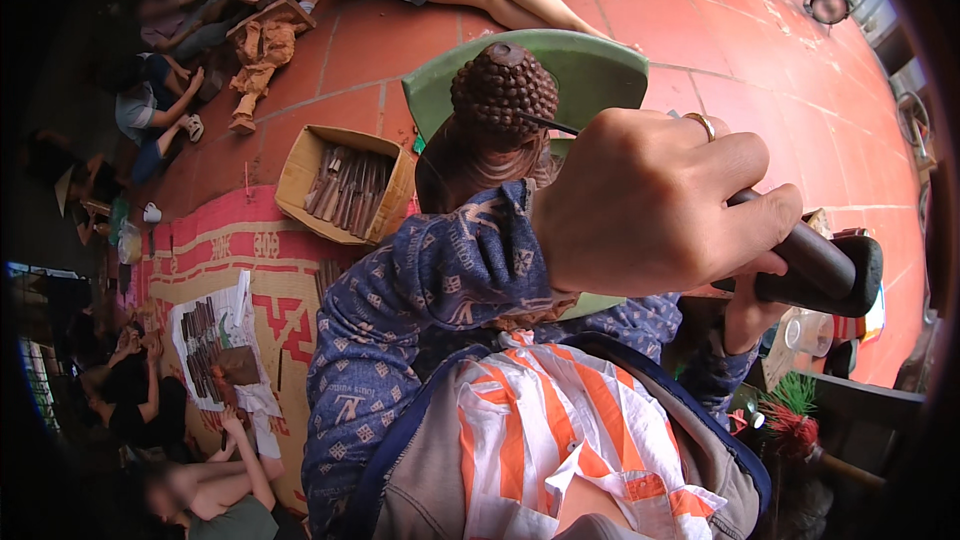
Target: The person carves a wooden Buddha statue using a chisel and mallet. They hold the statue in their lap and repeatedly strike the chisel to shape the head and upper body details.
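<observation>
A dark brown carved wooden statue point(490, 145) stands in front of me, its head point(503, 95) covered in small round curls. My left hand point(655, 205), with a ring on one finger, is closed around the dark handle point(815, 255) of a chisel. Its thin blade point(548, 125) reaches leftward to the side of the curls. Behind and below the handle's end, my right hand point(750, 318) grips a black mallet point(862, 278). The mallet's head sits close to the chisel handle; whether they touch I cannot tell. My left hand and sleeve hide the statue's lower part.
A green plastic chair point(600, 65) stands behind the statue. To the left are a cardboard box point(290, 175) of chisels and a patterned mat point(225, 230) with more tools on paper. Several people sit around; another carving point(262, 60) lies on the tiles. A red-green brush point(790, 420) is lower right.
</observation>
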`<state>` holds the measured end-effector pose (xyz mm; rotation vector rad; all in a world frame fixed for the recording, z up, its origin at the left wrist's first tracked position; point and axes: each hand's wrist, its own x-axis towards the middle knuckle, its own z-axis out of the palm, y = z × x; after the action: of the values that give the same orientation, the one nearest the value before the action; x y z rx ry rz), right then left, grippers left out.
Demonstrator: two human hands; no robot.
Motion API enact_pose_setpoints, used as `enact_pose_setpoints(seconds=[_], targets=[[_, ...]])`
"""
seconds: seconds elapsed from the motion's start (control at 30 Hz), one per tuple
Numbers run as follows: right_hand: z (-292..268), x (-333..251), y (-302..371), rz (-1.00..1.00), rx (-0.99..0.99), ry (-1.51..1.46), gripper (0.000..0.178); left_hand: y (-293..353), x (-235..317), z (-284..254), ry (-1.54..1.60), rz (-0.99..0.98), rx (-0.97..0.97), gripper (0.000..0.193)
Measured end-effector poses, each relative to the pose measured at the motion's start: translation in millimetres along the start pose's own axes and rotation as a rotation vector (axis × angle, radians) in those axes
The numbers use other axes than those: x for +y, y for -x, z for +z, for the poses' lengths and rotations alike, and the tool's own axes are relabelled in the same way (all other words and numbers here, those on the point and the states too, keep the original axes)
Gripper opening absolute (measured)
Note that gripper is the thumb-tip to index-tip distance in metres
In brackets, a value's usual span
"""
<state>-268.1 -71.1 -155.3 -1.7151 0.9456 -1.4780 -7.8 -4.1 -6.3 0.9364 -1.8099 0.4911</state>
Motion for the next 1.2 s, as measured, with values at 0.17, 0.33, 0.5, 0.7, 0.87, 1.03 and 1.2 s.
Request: enact_pose_setpoints(seconds=[0.17,0.33,0.5,0.7,0.87,1.03,1.2], targets=[[7.6,-13.0,-3.6,-0.076,0.093,0.039,0.038,-1.5,1.4,-3.7,0.011,-0.004,-0.001,0.035],[10.2,-27.8,-14.0,-0.26,0.108,0.05,0.03,3.3,-0.2,-4.5,0.083,0.044,0.083,0.031],[-7.0,-22.2,-14.9,-0.159,0.142,-0.131,0.049,8.8,-0.9,-3.0,0.138,0.119,0.168,0.03],[-2.9,-49.9,-15.6,-0.182,-0.031,-0.134,0.017,11.1,-1.7,-5.4,0.197,0.149,0.168,0.033],[25.0,-54.6,-11.9,-0.202,-0.009,-0.166,0.024,7.4,20.0,-20.2,0.154,0.044,0.002,0.039],[25.9,-35.0,0.8,-0.139,0.046,-0.236,0.032,5.1,17.6,-4.6,0.172,0.083,-0.04,0.029],[36.8,-18.5,9.2,-0.022,0.079,-0.443,0.039,3.9,6.1,0.4,0.076,0.08,-0.152,0.03]])
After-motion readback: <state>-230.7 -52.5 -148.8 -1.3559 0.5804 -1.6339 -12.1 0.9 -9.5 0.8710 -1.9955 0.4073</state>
